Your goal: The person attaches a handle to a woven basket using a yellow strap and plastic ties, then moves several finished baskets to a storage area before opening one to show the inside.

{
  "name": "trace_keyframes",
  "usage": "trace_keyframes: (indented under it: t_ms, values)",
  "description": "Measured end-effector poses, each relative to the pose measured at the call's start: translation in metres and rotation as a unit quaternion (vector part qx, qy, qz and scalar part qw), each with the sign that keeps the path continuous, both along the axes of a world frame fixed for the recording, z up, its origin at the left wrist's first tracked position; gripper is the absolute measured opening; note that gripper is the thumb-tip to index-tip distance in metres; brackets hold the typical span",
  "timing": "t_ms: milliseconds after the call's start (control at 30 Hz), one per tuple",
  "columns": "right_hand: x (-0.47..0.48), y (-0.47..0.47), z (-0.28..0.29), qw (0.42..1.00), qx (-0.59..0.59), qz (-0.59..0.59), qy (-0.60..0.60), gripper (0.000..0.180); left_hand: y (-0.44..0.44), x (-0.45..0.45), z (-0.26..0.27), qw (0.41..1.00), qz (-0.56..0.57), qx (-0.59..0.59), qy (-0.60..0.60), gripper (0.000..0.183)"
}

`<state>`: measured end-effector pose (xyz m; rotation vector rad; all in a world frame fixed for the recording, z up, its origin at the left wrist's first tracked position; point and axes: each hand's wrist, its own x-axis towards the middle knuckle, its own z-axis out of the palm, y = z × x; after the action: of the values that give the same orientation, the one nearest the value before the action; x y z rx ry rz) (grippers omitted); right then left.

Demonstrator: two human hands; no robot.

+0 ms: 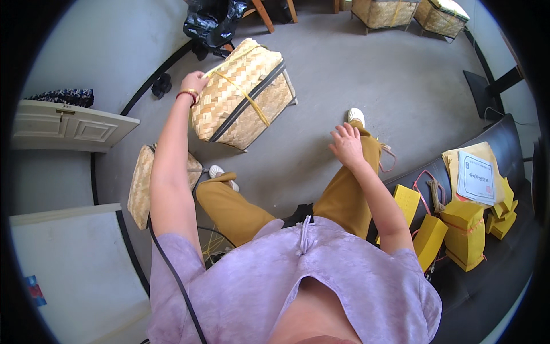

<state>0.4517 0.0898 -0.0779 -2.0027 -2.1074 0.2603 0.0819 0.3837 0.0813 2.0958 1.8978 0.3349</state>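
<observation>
My left hand (194, 82) is closed around a yellow strap at the far left side of a woven bamboo basket (240, 94). The lidded basket stands on short legs on the floor, tilted in the view, with a dark band along its rim and a yellow strap (258, 111) crossing its lid and side. My right hand (347, 144) is held above my right knee, fingers spread, with nothing in it. Under my left forearm a second woven basket (139, 189) stands on the floor, partly hidden by the arm.
To the right, a black leather couch (481, 292) holds yellow paper bundles (464, 232), printed papers (476, 176) and pink cord. More woven baskets (384, 15) stand at the far wall. A black plastic bag (210, 21) is at the top; a white cabinet door (86, 127) juts out at left.
</observation>
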Motion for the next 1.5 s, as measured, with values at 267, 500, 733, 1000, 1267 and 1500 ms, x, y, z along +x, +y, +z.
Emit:
trace_keyframes:
  t_ms: [267, 500, 733, 1000, 1267, 1500]
  values:
    - [0.037, -0.013, 0.022, 0.991, -0.068, -0.054, -0.1, 0.038, -0.034, -0.018, -0.038, 0.98, -0.111, 0.038, 0.16, 0.04]
    - [0.063, -0.011, 0.041, 0.981, -0.155, 0.048, -0.106, 0.036, -0.014, -0.024, -0.081, 0.993, -0.037, -0.037, 0.103, 0.053]
    - [0.073, 0.028, 0.0, 0.97, -0.207, 0.125, -0.018, 0.021, -0.009, -0.035, -0.097, 0.985, -0.081, -0.042, 0.145, 0.059]
    - [0.065, 0.092, -0.007, 0.965, -0.238, 0.096, 0.056, 0.017, 0.042, 0.007, -0.058, 0.927, -0.033, -0.25, 0.277, 0.058]
    - [0.077, 0.045, 0.051, 0.968, -0.217, -0.049, 0.119, 0.021, 0.095, -0.025, -0.017, 0.904, -0.033, -0.34, 0.257, 0.063]
    - [0.206, -0.045, 0.172, 0.867, -0.379, -0.267, 0.183, 0.028, 0.105, 0.047, 0.092, 0.93, 0.05, -0.266, 0.249, 0.065]
